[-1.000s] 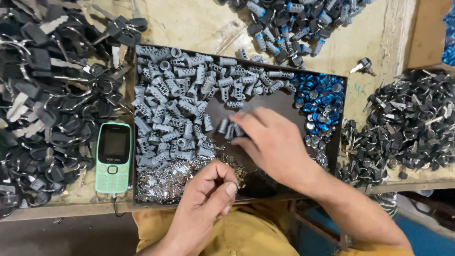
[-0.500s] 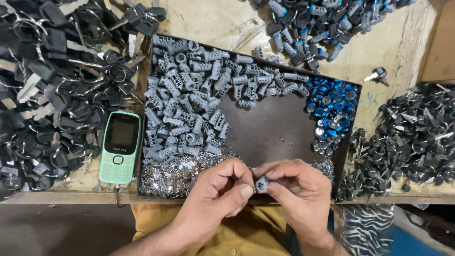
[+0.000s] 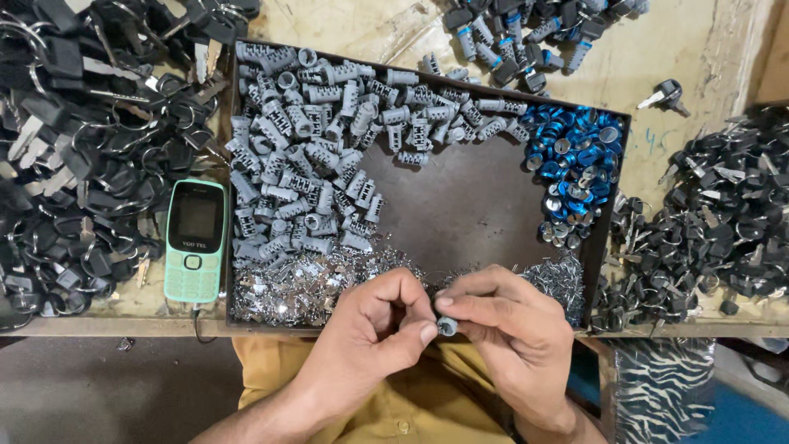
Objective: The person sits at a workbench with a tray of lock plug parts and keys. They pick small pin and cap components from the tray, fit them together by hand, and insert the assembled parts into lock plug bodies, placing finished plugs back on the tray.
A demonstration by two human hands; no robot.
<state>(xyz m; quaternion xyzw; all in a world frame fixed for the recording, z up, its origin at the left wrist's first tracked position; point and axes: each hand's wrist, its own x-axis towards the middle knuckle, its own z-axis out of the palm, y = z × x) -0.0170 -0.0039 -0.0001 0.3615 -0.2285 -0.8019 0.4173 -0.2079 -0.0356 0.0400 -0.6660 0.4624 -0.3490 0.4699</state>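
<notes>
Grey lock cylinder (image 3: 447, 326), still between hands

We see the right hand (image 3: 509, 329) back from the middle of the tray (image 3: 460, 214), now meeting the left hand (image 3: 378, 329) at the near edge, both pinching one small grey cylinder (image 3: 447, 326) it wasn't holding a second ago.

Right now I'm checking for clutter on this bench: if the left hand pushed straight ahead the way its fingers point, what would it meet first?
The left hand points at the right hand; it would first meet the small grey cylinder pinched between them.
</notes>
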